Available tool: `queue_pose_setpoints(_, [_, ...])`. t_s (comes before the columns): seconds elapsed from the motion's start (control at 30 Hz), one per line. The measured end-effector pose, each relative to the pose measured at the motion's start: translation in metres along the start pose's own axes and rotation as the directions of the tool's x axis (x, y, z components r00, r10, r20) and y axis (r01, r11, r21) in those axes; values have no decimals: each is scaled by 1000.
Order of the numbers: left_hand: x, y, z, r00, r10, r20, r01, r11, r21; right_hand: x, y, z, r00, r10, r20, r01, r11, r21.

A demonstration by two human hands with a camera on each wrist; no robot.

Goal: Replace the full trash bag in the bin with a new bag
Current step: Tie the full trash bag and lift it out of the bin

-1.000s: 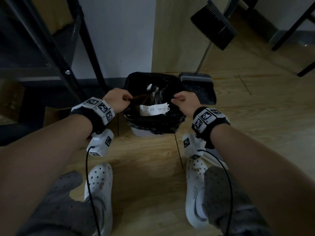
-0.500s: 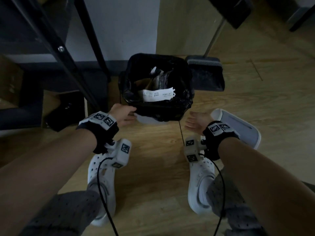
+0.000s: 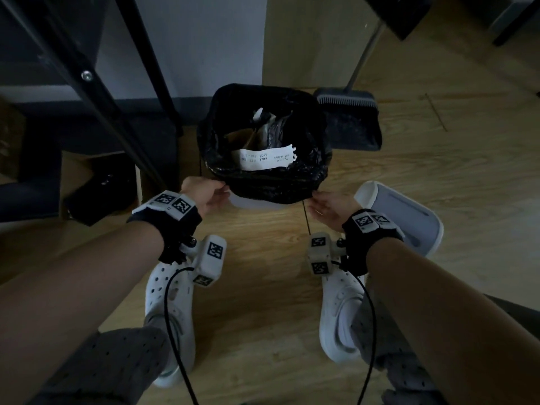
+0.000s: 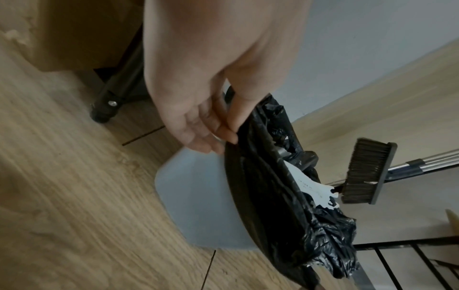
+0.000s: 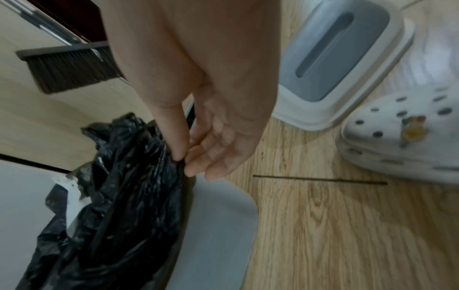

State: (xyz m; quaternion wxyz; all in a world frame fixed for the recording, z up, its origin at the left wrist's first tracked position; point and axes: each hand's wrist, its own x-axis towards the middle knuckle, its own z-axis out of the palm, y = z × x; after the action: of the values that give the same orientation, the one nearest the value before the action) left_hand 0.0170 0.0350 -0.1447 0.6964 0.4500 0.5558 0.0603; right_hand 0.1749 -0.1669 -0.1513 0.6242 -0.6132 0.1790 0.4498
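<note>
The full black trash bag [image 3: 264, 182] is sitting in the white bin [image 3: 248, 202] on the floor. Both hands have dropped from the rim to its folded-over hem; left hand [image 4: 198, 109] and right hand [image 5: 211, 137] are each pinching it, apparently starting to peel it off.
</note>
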Motion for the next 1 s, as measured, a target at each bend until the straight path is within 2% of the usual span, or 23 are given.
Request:
queue_pose_setpoints(0.1, [-8, 7, -2, 1000, 6, 9, -6, 1000, 26, -12, -7, -3, 1000, -23, -8, 23, 1000, -18])
queue_pose_setpoints(0.2, [-15, 14, -5, 1000, 2, -6, -1, 996, 94, -28, -20, -3, 998, -41, 43, 44, 996, -72])
queue_pose_setpoints(0.37, [-27, 38, -6, 996, 79, -51, -69, 982, 177, -46, -55, 11, 990, -88, 113, 109, 974, -197])
queue_pose_setpoints(0.5, [-33, 68, -1, 991, 131, 4, -128, 961, 245, -52, -83, 30, 980, -154, 128, 187, 932, -310])
queue_pose_setpoints(0.67, [-22, 93, -5, 986, 164, -4, -155, 943, 294, -52, -113, 46, 960, -182, 215, 261, 858, -441])
queue_pose_setpoints(0.73, [-12, 96, -9, 981, 193, -9, -174, 902, 395, -47, -122, 46, 959, -214, 184, 279, 814, -510])
queue_pose_setpoints(0.83, [2, 93, -14, 961, 270, -61, -204, 839, 504, -26, -132, 41, 948, -311, 63, 286, 752, -594])
queue_pose_setpoints(0.93, [17, 86, -19, 984, 165, -68, -108, 854, 508, -8, -134, 36, 926, -378, -10, 251, 632, -733])
queue_pose_setpoints(1.0, [23, 81, -19, 999, 17, -41, 2, 905, 425, -2, -127, 36, 940, -340, -22, 214, 639, -739])
